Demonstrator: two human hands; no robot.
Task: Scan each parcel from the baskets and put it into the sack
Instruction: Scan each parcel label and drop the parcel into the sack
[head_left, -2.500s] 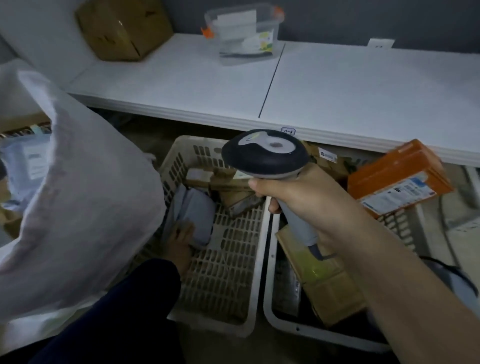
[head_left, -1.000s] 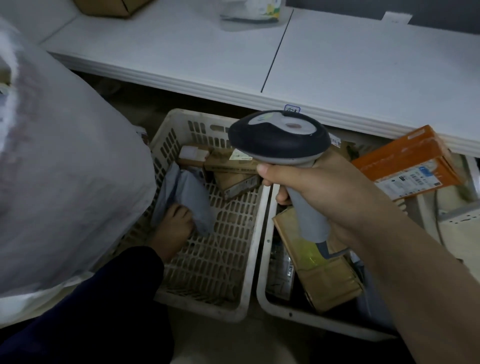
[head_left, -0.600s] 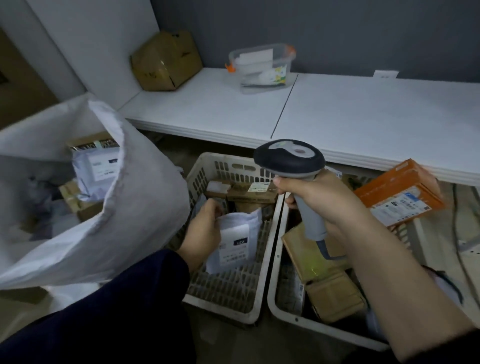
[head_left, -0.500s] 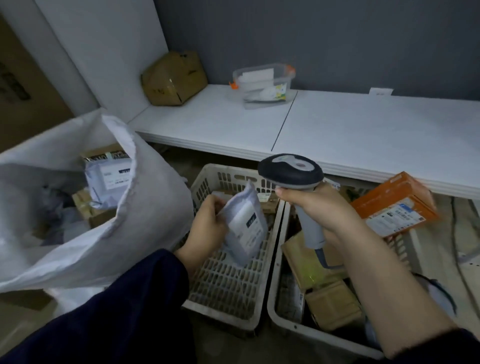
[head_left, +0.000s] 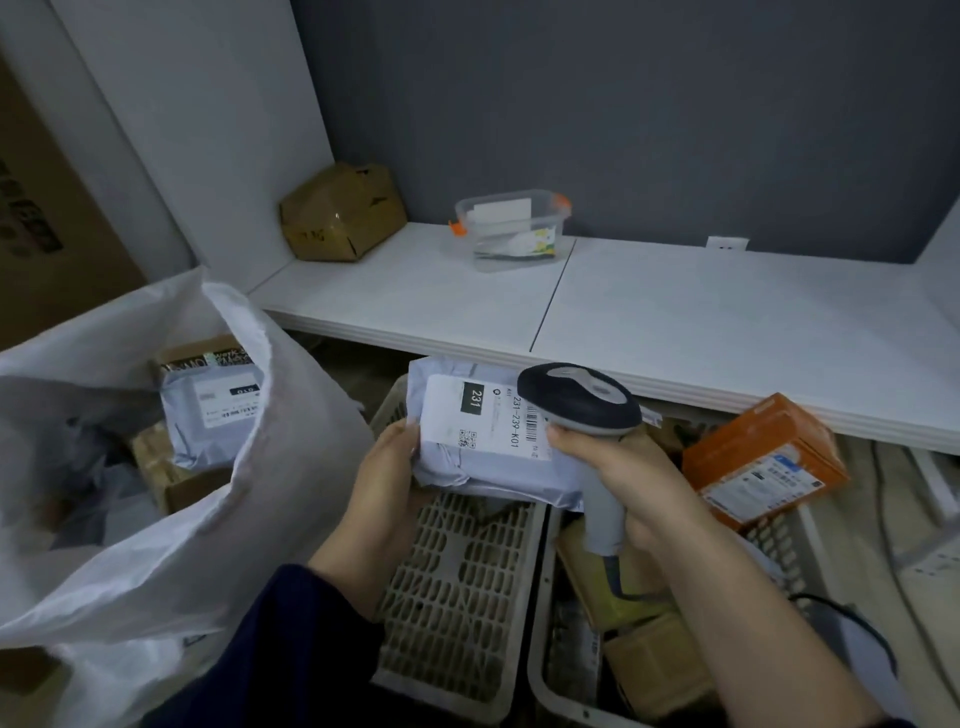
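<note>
My left hand (head_left: 387, 473) grips the left edge of the grey mailer parcel (head_left: 483, 441), thumb on top and fingers curled underneath. My right hand (head_left: 623, 478) is wrapped round the handle of the scanner (head_left: 576, 397). Half a second ago the parcel stood tilted on edge, lower over the left basket (head_left: 457, 597). Now it is raised and turned flat, label up. The scanner head has closed in and covers the right end of that label, next to the printed barcode. I judge the scan step is in hand. I see no beam, so I cannot tell whether it has read.

The parcel sits between my two hands, above the far end of the left basket and clear of it. The sack (head_left: 218, 545) gapes just left of my left hand, with parcels already inside. More parcels wait in the right basket (head_left: 540, 649), an orange box (head_left: 763, 462) propped on its far side below the tabletop (head_left: 675, 322).
</note>
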